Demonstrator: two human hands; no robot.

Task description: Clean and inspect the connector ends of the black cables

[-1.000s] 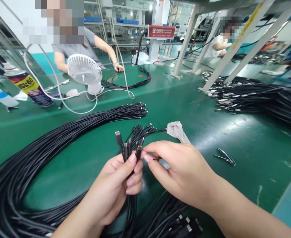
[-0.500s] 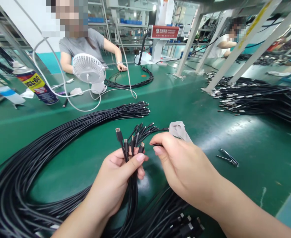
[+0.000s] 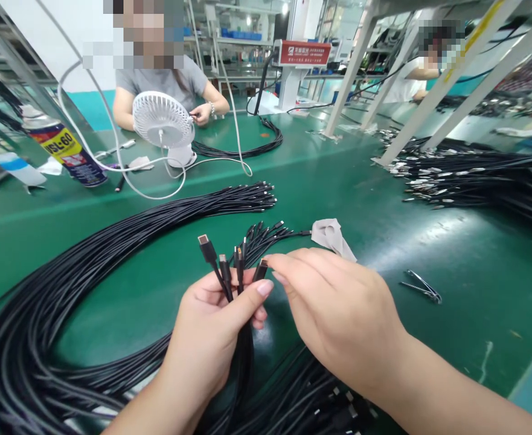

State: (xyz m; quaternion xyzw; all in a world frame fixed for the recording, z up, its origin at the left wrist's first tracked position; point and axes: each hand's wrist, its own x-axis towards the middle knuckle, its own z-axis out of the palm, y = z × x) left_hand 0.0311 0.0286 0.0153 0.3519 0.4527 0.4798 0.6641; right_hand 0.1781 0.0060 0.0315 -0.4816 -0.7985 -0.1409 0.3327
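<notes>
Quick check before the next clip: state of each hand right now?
Left hand: closed, holding several black USB cables, connectors up.
Right hand: fingers bent beside the rightmost held connector; whether it grips anything cannot be told.

Bunched black cables, plugs fanned upward

The head-worn camera looks forward and steeply down from just above the near side of the green counter, facing across toward its far edge
</notes>
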